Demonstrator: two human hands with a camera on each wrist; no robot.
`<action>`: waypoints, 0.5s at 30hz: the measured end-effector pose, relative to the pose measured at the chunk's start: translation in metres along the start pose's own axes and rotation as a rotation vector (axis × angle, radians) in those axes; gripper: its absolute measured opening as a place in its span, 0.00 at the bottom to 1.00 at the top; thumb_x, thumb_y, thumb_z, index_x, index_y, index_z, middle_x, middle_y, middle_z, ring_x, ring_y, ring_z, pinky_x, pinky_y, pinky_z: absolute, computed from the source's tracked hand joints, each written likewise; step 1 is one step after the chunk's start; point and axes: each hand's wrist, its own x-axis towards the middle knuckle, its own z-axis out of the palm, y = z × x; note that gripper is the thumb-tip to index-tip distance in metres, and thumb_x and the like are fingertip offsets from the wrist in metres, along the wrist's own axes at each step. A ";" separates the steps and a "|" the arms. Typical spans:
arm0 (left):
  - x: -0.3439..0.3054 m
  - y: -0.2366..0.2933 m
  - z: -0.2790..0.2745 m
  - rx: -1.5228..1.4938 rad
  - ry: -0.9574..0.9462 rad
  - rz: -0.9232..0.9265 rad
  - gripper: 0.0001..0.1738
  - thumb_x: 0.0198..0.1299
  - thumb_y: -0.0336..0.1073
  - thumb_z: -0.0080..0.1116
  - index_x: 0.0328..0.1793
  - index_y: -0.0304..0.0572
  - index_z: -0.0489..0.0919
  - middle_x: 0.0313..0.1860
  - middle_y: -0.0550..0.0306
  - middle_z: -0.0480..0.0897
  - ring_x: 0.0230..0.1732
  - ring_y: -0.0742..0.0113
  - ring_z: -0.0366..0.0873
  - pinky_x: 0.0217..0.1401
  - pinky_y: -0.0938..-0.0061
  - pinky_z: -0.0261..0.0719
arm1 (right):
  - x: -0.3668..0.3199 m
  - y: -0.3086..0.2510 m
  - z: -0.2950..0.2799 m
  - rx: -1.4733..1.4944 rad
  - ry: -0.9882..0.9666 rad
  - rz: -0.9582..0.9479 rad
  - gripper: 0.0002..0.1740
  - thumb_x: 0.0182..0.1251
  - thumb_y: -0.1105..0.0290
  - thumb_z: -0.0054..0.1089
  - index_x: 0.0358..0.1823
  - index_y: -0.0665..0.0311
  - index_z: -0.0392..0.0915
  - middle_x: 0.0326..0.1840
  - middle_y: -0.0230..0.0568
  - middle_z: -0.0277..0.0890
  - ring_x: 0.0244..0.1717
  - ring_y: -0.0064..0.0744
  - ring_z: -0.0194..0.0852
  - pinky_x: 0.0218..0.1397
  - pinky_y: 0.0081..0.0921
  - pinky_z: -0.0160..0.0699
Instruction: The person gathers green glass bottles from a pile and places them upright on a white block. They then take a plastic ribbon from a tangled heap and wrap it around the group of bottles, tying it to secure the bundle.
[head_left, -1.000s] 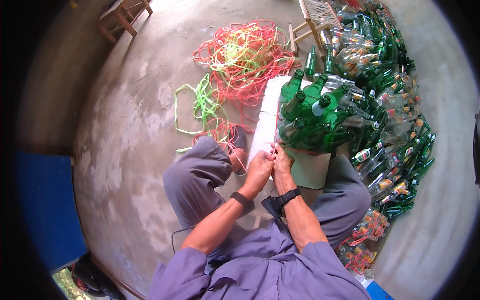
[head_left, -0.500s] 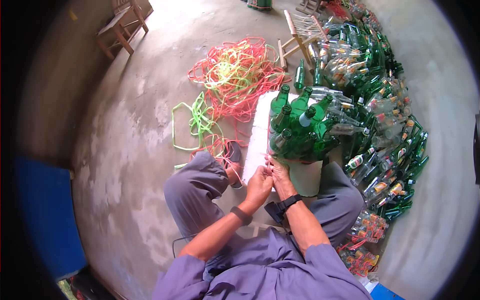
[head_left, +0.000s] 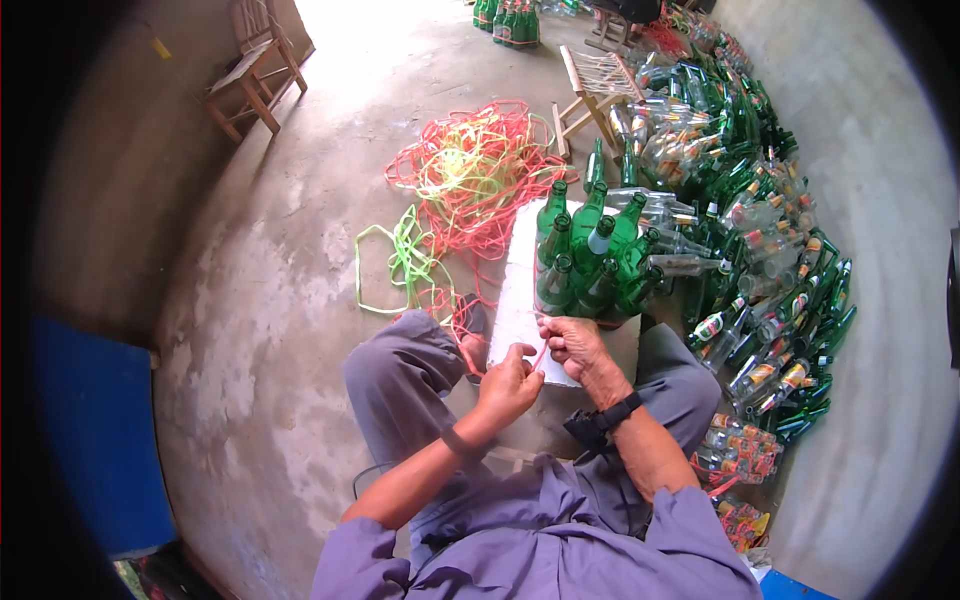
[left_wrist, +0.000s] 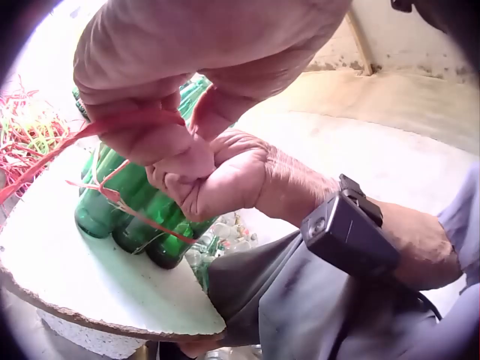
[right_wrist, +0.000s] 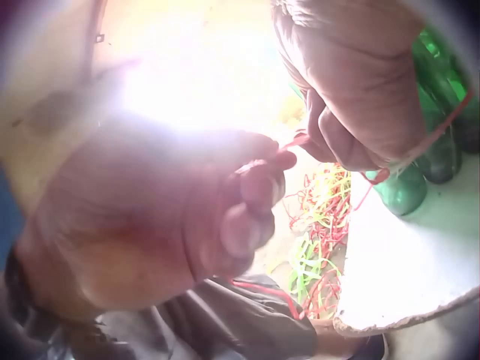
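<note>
red strap point(left_wrist: 124, 120): drawn between both hands, crossing low over the green bottles; might split if jerked
left hand point(head_left: 507, 388): curled, pinching the strap
right hand point(head_left: 585, 350): curled closed, gripping it too; could let tension slip if loosened
green bottles point(head_left: 598, 290): grouped upright on the white board point(head_left: 515, 290); could tip if tugged unevenly

Green glass bottles point(head_left: 554, 287) stood upright in a tight cluster on the white board point(head_left: 514, 290); the thin red strip point(head_left: 541, 358), partly twisted, crossed low beside them, above the board.
</note>
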 end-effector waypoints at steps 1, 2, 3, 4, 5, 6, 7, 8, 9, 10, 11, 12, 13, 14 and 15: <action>-0.004 0.003 0.000 0.017 -0.053 -0.005 0.21 0.63 0.37 0.60 0.59 0.36 0.71 0.27 0.58 0.81 0.27 0.74 0.78 0.30 0.75 0.75 | -0.009 -0.011 0.006 -0.017 0.001 -0.016 0.09 0.68 0.71 0.60 0.45 0.70 0.78 0.31 0.30 0.76 0.19 0.08 0.61 0.16 0.08 0.50; -0.008 0.007 -0.001 0.035 -0.106 -0.010 0.23 0.62 0.39 0.62 0.59 0.36 0.72 0.28 0.57 0.81 0.29 0.72 0.80 0.33 0.74 0.76 | -0.013 -0.016 0.006 -0.029 -0.020 -0.037 0.11 0.65 0.72 0.63 0.44 0.72 0.79 0.31 0.33 0.77 0.19 0.09 0.62 0.16 0.09 0.51; -0.011 0.012 -0.003 0.033 -0.104 -0.008 0.23 0.62 0.39 0.62 0.59 0.36 0.72 0.28 0.57 0.81 0.29 0.72 0.80 0.33 0.74 0.76 | -0.016 -0.021 0.004 -0.041 -0.041 -0.059 0.12 0.62 0.72 0.66 0.42 0.73 0.81 0.32 0.36 0.78 0.19 0.10 0.63 0.16 0.09 0.52; -0.014 0.017 -0.005 0.016 -0.160 0.059 0.24 0.61 0.41 0.62 0.59 0.37 0.71 0.29 0.54 0.83 0.32 0.62 0.82 0.36 0.67 0.77 | -0.017 -0.025 0.003 -0.042 -0.041 -0.061 0.12 0.62 0.72 0.66 0.42 0.73 0.81 0.32 0.36 0.78 0.19 0.10 0.63 0.16 0.09 0.52; -0.018 0.023 -0.008 -0.001 -0.217 0.126 0.25 0.60 0.42 0.62 0.59 0.38 0.71 0.29 0.51 0.84 0.34 0.52 0.84 0.39 0.61 0.78 | -0.019 -0.028 0.002 -0.072 -0.049 -0.050 0.12 0.62 0.71 0.66 0.43 0.74 0.80 0.32 0.36 0.78 0.19 0.09 0.63 0.17 0.09 0.52; -0.021 0.027 -0.011 -0.040 -0.262 0.141 0.25 0.61 0.43 0.63 0.59 0.38 0.71 0.31 0.49 0.84 0.35 0.50 0.84 0.38 0.60 0.78 | -0.021 -0.030 0.000 -0.102 -0.057 -0.038 0.13 0.62 0.71 0.66 0.44 0.74 0.80 0.32 0.35 0.77 0.19 0.09 0.64 0.17 0.09 0.52; -0.023 0.030 -0.013 -0.040 -0.263 0.140 0.25 0.61 0.43 0.63 0.59 0.38 0.71 0.31 0.49 0.84 0.35 0.50 0.84 0.38 0.60 0.78 | -0.023 -0.032 -0.001 -0.101 -0.056 -0.037 0.13 0.62 0.71 0.66 0.44 0.74 0.80 0.32 0.35 0.77 0.19 0.09 0.64 0.17 0.09 0.52; -0.024 0.031 -0.016 -0.006 -0.307 0.139 0.25 0.61 0.43 0.63 0.59 0.37 0.71 0.30 0.51 0.83 0.35 0.55 0.83 0.39 0.63 0.77 | -0.025 -0.034 -0.002 -0.068 -0.076 -0.008 0.13 0.63 0.71 0.66 0.44 0.74 0.80 0.32 0.35 0.77 0.19 0.09 0.64 0.17 0.08 0.53; -0.026 0.030 -0.019 0.028 -0.351 0.137 0.26 0.61 0.43 0.64 0.59 0.35 0.72 0.30 0.52 0.82 0.35 0.60 0.82 0.40 0.65 0.77 | -0.027 -0.036 -0.002 -0.035 -0.096 0.023 0.13 0.63 0.71 0.67 0.45 0.74 0.80 0.32 0.34 0.77 0.20 0.09 0.64 0.17 0.08 0.53; -0.029 0.027 -0.020 0.028 -0.352 0.134 0.26 0.61 0.43 0.64 0.59 0.35 0.72 0.30 0.52 0.82 0.35 0.60 0.82 0.40 0.65 0.77 | -0.029 -0.038 -0.002 -0.035 -0.104 0.034 0.13 0.64 0.72 0.66 0.45 0.74 0.79 0.32 0.33 0.77 0.20 0.08 0.64 0.17 0.08 0.53; -0.033 0.022 -0.021 0.052 -0.340 0.179 0.26 0.61 0.43 0.63 0.59 0.35 0.72 0.30 0.51 0.81 0.35 0.57 0.82 0.41 0.64 0.78 | -0.032 -0.041 -0.001 -0.035 -0.104 0.036 0.13 0.64 0.72 0.66 0.45 0.74 0.79 0.32 0.33 0.77 0.20 0.08 0.64 0.17 0.08 0.53; -0.035 0.021 -0.024 0.076 -0.328 0.226 0.26 0.61 0.44 0.63 0.59 0.35 0.72 0.30 0.50 0.81 0.35 0.54 0.83 0.41 0.63 0.78 | -0.035 -0.044 0.000 -0.055 -0.144 0.040 0.13 0.64 0.72 0.66 0.45 0.74 0.80 0.32 0.33 0.77 0.21 0.08 0.64 0.17 0.08 0.54; -0.037 0.022 -0.027 0.074 -0.328 0.225 0.26 0.61 0.44 0.63 0.59 0.35 0.72 0.30 0.50 0.81 0.35 0.54 0.83 0.41 0.63 0.78 | -0.038 -0.047 0.001 -0.076 -0.185 0.044 0.12 0.65 0.72 0.65 0.45 0.74 0.80 0.31 0.33 0.77 0.21 0.08 0.64 0.17 0.07 0.54; -0.040 0.022 -0.031 0.125 -0.393 0.206 0.25 0.62 0.44 0.63 0.58 0.36 0.72 0.29 0.48 0.81 0.34 0.51 0.83 0.40 0.62 0.78 | -0.040 -0.049 0.002 -0.077 -0.184 0.046 0.12 0.65 0.72 0.65 0.45 0.74 0.80 0.31 0.33 0.77 0.21 0.08 0.64 0.17 0.07 0.54; -0.043 0.025 -0.035 0.174 -0.457 0.187 0.24 0.62 0.44 0.62 0.57 0.36 0.72 0.29 0.46 0.81 0.34 0.47 0.83 0.40 0.60 0.78 | -0.041 -0.050 0.003 -0.116 -0.202 0.043 0.12 0.65 0.72 0.65 0.44 0.74 0.80 0.32 0.33 0.77 0.21 0.08 0.64 0.17 0.07 0.54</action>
